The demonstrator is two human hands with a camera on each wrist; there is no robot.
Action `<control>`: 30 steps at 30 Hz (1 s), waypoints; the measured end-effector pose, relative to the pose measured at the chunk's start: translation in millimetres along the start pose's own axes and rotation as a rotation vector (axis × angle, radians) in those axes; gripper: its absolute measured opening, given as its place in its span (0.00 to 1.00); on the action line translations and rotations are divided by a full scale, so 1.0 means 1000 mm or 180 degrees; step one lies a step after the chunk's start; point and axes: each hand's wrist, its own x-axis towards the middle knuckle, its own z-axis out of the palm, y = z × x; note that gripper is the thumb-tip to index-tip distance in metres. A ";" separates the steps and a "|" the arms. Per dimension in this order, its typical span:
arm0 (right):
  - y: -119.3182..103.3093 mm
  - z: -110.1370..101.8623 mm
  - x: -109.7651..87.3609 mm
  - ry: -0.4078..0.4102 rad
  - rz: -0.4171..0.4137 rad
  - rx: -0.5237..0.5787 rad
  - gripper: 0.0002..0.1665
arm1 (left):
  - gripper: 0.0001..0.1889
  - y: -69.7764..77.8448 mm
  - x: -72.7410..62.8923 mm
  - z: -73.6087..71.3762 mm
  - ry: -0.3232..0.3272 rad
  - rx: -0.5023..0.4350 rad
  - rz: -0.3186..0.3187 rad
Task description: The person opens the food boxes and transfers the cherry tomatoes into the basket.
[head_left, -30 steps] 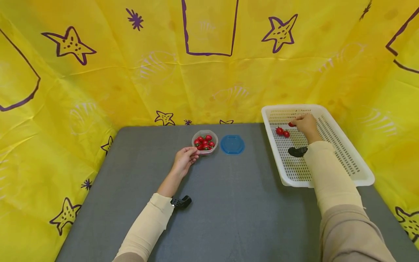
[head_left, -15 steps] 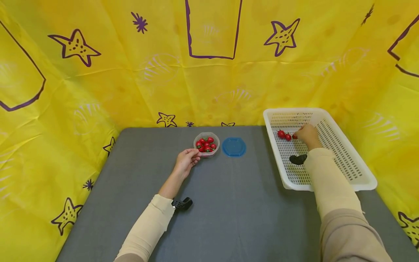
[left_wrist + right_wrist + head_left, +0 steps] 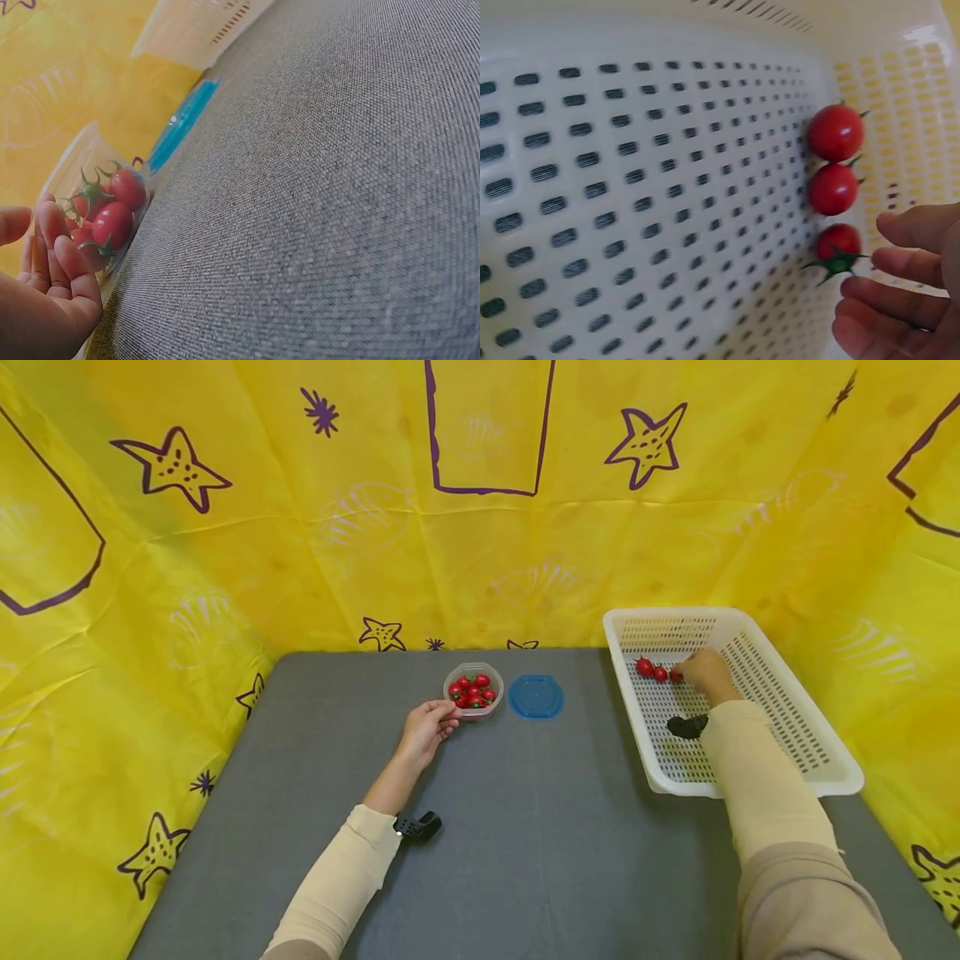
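Note:
My left hand (image 3: 427, 731) pinches the near rim of a clear plastic container (image 3: 69, 161), thumb on one side and fingers on the other. Inside it sit several cherry tomatoes (image 3: 472, 691) with green stems. Over the white plastic basket (image 3: 637, 735), my right hand (image 3: 708, 675) has its fingers spread slightly apart beside a cherry tomato (image 3: 838, 244) whose stem faces the hand. In the right wrist view a small gap shows between fingertips and fruit. Two more cherry tomatoes (image 3: 834, 161) lie in line with it on the basket floor.
A blue lid (image 3: 536, 697) lies flat on the grey table (image 3: 525, 827), just right of the container. The basket has raised perforated walls around the right hand. A yellow patterned cloth (image 3: 480, 552) hangs behind and along both sides.
A second ago my right hand held a cherry tomato above the basket floor. That tomato now lies beside the other two, released. The left hand stays at the container; the head view has tilted slightly.

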 end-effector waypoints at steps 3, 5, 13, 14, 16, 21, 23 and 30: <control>-0.006 -0.007 0.002 0.0077 -0.0151 -0.0146 0.17 | 0.03 0.000 0.001 -0.001 0.0005 -0.0007 -0.0002; -0.012 -0.013 0.004 0.0098 -0.0248 -0.0203 0.19 | 0.03 0.000 0.001 -0.001 0.0000 -0.0008 0.0007; -0.059 -0.026 0.003 0.0021 -0.0538 -0.0180 0.24 | 0.02 0.000 0.000 -0.001 -0.0031 -0.0040 0.0025; -0.065 -0.026 0.003 0.0016 -0.0587 -0.0170 0.24 | 0.02 0.000 0.000 -0.001 -0.0034 -0.0036 0.0027; -0.079 -0.025 0.002 0.0023 -0.0634 -0.0163 0.24 | 0.03 -0.001 0.000 -0.001 -0.0035 -0.0038 0.0025; -0.110 -0.018 -0.002 0.0010 -0.0788 -0.0184 0.22 | 0.03 -0.001 0.000 -0.001 -0.0007 -0.0023 0.0004; -0.120 -0.014 -0.003 -0.0008 -0.0865 -0.0185 0.21 | 0.03 -0.002 0.000 -0.001 0.0005 -0.0020 -0.0010; -0.150 0.000 -0.008 -0.0190 -0.0999 -0.0062 0.21 | 0.04 -0.001 0.000 -0.001 -0.0048 -0.0016 0.0019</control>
